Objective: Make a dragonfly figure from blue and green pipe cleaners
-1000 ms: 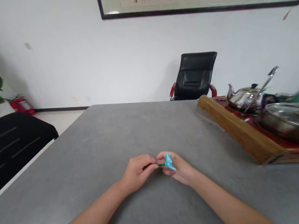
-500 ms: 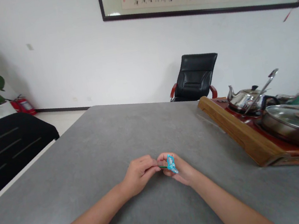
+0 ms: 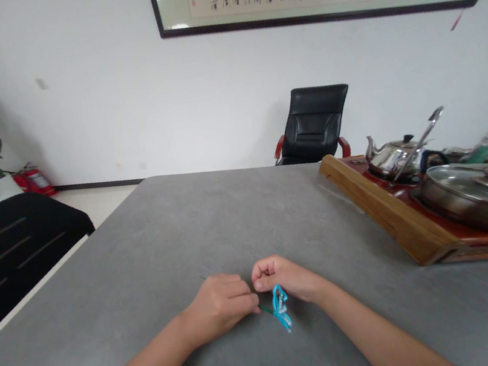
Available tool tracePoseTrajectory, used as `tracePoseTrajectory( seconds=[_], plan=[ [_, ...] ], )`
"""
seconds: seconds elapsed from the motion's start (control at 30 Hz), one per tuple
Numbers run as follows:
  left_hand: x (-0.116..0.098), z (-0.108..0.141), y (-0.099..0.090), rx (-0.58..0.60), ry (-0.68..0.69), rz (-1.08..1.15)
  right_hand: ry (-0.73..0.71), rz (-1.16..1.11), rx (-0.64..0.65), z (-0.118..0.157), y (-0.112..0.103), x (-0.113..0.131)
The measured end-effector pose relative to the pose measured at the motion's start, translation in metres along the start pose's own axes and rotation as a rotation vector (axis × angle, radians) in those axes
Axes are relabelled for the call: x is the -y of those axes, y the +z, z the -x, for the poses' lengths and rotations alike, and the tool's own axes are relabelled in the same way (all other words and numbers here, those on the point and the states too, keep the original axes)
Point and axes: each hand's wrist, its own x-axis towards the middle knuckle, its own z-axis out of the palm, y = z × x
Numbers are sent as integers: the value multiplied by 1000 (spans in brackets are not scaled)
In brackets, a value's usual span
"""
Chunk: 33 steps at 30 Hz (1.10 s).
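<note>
My left hand (image 3: 223, 305) is closed round the thin green stem of a blue beaded wire flower (image 3: 282, 309). The stem pokes out to the right of my fingers, and a thin dark end shows past the knuckles at upper left. Light blue loops with clear beads form the flower's head, which hangs tilted above the grey table. Just beyond it, my right hand (image 3: 280, 276) has its fingers curled and the thumb pressed to them. Whether anything is pinched there is too small to tell. The two hands are close but apart.
On the right of the grey table (image 3: 203, 219) stands a wooden tea tray (image 3: 377, 212) with a steel kettle (image 3: 398, 155) and a lidded pan (image 3: 479, 193). A black chair (image 3: 315, 123) is behind the far edge. Black mesh furniture (image 3: 24, 246) stands at left.
My right hand has come away from the stem and curled up. The left hand has moved left and nearer to me with the flower, whose head now hangs lower, clear of the right palm.
</note>
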Motion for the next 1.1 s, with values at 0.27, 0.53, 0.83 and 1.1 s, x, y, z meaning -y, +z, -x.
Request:
tracePoseTrajectory(
  seconds=[0.27,0.53,0.83,1.1],
  plan=[
    [4,0,7,52,-10,-232,-127,599,-223,14,10,30],
    [11,5,12,-110,-361,-261,-344,1283,-461,28,43,42],
    [12,5,15,-145,-666,-30,-350,1333,-541,23,48,24],
    [13,2,13,-185,-686,172,-326,1346,-585,19,42,17]
  ],
)
